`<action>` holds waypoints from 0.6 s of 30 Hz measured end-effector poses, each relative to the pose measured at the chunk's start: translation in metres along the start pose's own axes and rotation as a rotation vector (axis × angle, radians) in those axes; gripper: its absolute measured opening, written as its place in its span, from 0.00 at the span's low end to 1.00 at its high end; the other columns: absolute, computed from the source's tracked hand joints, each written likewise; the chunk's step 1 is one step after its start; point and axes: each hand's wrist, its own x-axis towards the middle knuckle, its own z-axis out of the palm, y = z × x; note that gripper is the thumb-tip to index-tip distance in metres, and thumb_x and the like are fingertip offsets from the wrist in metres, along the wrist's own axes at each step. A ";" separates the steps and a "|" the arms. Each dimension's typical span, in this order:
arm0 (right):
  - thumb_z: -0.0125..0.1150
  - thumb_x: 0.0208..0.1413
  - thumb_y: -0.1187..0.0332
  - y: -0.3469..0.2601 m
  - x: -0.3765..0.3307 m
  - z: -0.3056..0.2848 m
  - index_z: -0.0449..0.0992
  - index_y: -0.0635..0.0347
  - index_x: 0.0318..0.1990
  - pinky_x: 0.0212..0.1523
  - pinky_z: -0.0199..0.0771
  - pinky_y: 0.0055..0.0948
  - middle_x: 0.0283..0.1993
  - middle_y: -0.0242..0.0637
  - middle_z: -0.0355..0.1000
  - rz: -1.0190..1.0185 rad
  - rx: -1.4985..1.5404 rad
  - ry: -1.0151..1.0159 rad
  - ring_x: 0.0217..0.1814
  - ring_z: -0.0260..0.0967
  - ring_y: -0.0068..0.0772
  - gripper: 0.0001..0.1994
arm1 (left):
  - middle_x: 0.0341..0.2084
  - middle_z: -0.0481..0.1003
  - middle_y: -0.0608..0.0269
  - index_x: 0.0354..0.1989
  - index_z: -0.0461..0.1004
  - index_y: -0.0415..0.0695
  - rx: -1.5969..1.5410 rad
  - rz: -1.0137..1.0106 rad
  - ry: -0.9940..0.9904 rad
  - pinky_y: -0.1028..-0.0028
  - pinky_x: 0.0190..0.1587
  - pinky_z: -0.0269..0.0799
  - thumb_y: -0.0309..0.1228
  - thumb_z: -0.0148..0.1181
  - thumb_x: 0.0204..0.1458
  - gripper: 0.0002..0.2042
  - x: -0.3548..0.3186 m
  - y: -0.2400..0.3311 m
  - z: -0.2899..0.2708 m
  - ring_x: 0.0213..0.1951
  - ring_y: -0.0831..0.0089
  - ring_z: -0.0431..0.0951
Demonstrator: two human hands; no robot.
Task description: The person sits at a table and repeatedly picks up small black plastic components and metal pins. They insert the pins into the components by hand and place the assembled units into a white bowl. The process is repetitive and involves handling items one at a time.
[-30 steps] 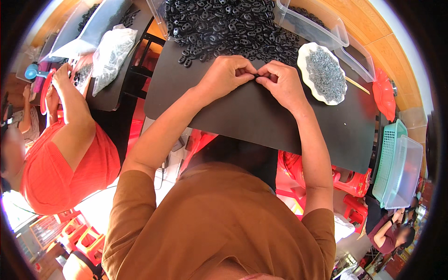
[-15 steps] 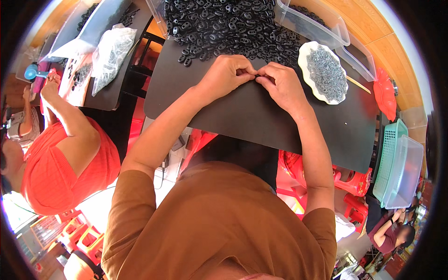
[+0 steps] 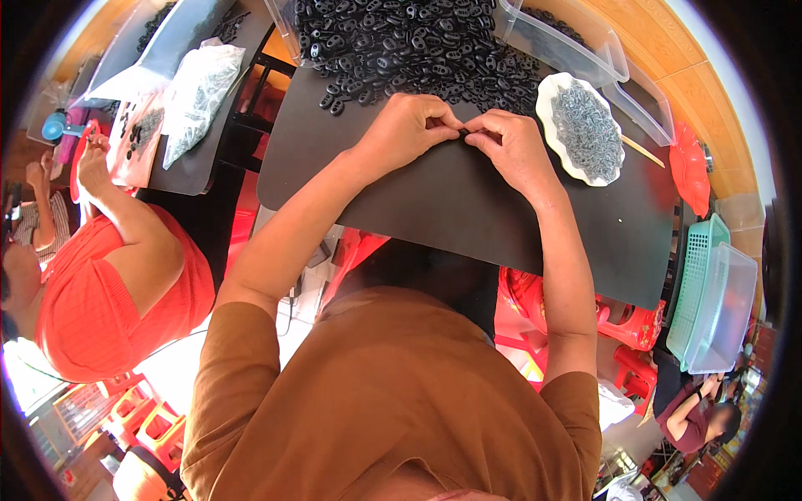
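Observation:
My left hand [image 3: 409, 134] and my right hand [image 3: 511, 149] meet over the dark table, fingertips almost touching. Both pinch a small black piece [image 3: 464, 134], mostly hidden by the fingers; it looks like one of the pile's cord locks. Just beyond the hands spreads a large pile of black oval cord locks [image 3: 401, 50], each with two holes. To the right of my right hand stands a white scalloped dish [image 3: 546, 117] holding a heap of small silvery metal springs [image 3: 586, 134].
Clear plastic bins [image 3: 576, 54] border the pile. A wooden stick [image 3: 642, 151] and a red scalloped dish [image 3: 688, 171] lie at the right, above a green basket [image 3: 695, 275]. At left, a person in red [image 3: 125, 284] works by another table with a plastic bag [image 3: 199, 100].
Both hands have shifted very slightly to the right, still pinching together. More of the black piece shows between the fingertips. The pile and the dish look the same.

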 end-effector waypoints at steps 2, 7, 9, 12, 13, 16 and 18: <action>0.66 0.50 0.74 0.001 0.000 -0.001 0.80 0.66 0.37 0.34 0.70 0.27 0.31 0.38 0.75 0.005 0.001 -0.003 0.30 0.72 0.30 0.07 | 0.28 0.79 0.62 0.34 0.82 0.39 0.000 -0.003 0.000 0.77 0.33 0.73 0.23 0.66 0.49 0.04 0.000 0.001 0.000 0.28 0.79 0.77; 0.66 0.50 0.74 0.001 0.000 -0.002 0.80 0.65 0.36 0.34 0.71 0.27 0.31 0.38 0.76 0.031 0.002 -0.010 0.29 0.72 0.30 0.07 | 0.29 0.80 0.63 0.34 0.82 0.38 0.000 -0.003 -0.003 0.77 0.33 0.73 0.23 0.66 0.49 0.05 0.000 0.000 0.000 0.28 0.79 0.77; 0.66 0.49 0.73 0.001 0.000 -0.001 0.80 0.64 0.36 0.35 0.72 0.31 0.32 0.41 0.76 0.003 -0.011 -0.005 0.31 0.74 0.37 0.07 | 0.29 0.80 0.63 0.34 0.82 0.38 -0.018 -0.010 -0.004 0.77 0.33 0.73 0.23 0.66 0.49 0.05 0.000 0.000 0.000 0.28 0.79 0.77; 0.66 0.49 0.72 0.003 0.000 0.000 0.80 0.64 0.35 0.35 0.72 0.34 0.32 0.43 0.75 -0.034 -0.024 0.003 0.32 0.74 0.42 0.06 | 0.29 0.79 0.63 0.34 0.82 0.38 -0.034 -0.012 -0.008 0.77 0.34 0.74 0.23 0.66 0.49 0.04 0.000 0.000 0.000 0.29 0.79 0.78; 0.66 0.49 0.72 0.003 0.000 0.000 0.80 0.64 0.35 0.35 0.72 0.34 0.32 0.43 0.75 -0.045 -0.028 0.006 0.32 0.74 0.42 0.06 | 0.29 0.79 0.63 0.34 0.82 0.38 -0.038 -0.011 -0.010 0.77 0.34 0.74 0.23 0.66 0.49 0.04 0.000 0.000 0.000 0.29 0.79 0.78; 0.66 0.50 0.72 0.000 0.000 0.000 0.80 0.64 0.35 0.35 0.72 0.34 0.32 0.43 0.75 -0.017 -0.031 -0.002 0.32 0.74 0.43 0.06 | 0.28 0.79 0.63 0.34 0.82 0.38 -0.033 -0.008 -0.010 0.77 0.34 0.74 0.23 0.66 0.49 0.04 0.000 0.001 0.000 0.29 0.78 0.78; 0.65 0.50 0.73 -0.001 0.000 -0.002 0.80 0.64 0.35 0.36 0.73 0.33 0.32 0.43 0.76 -0.001 -0.026 -0.012 0.33 0.75 0.41 0.06 | 0.29 0.80 0.63 0.34 0.82 0.38 -0.015 -0.002 -0.009 0.77 0.34 0.74 0.23 0.66 0.49 0.05 0.000 0.001 0.000 0.29 0.78 0.78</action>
